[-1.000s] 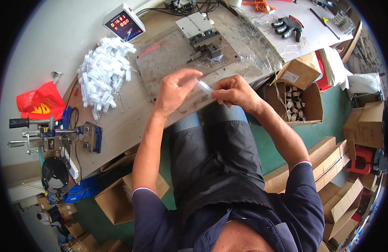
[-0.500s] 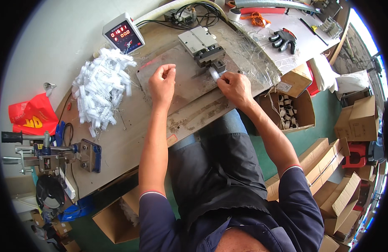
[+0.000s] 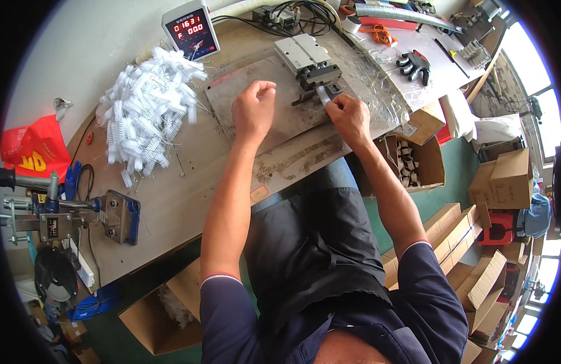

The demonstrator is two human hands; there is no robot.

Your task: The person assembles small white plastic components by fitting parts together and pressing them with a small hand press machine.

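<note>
My right hand [image 3: 350,119] pinches the near end of a small white bristle brush [image 3: 322,95] at the metal clamping fixture [image 3: 317,76]. The brush's far end lies at the fixture's dark jaws; whether they grip it I cannot tell. Left of the fixture, above the metal base plate [image 3: 226,88], hovers my left hand [image 3: 254,112]. Its fingers are curled in against the thumb, and what they hold, if anything, is hidden. Farther left rises a heap of similar white brushes [image 3: 150,109] with thin wire ends.
A counter box with a lit red display [image 3: 191,30] stands behind the heap. A lever press [image 3: 68,212] occupies the bench's left end. To the right are a black-and-grey glove [image 3: 414,67] and a cardboard box of small white pieces [image 3: 429,164]. Black cables [image 3: 305,18] lie behind the fixture.
The view has shifted slightly. My left hand has moved a little toward the fixture, still curled. The right hand keeps hold of the brush at the jaws.
</note>
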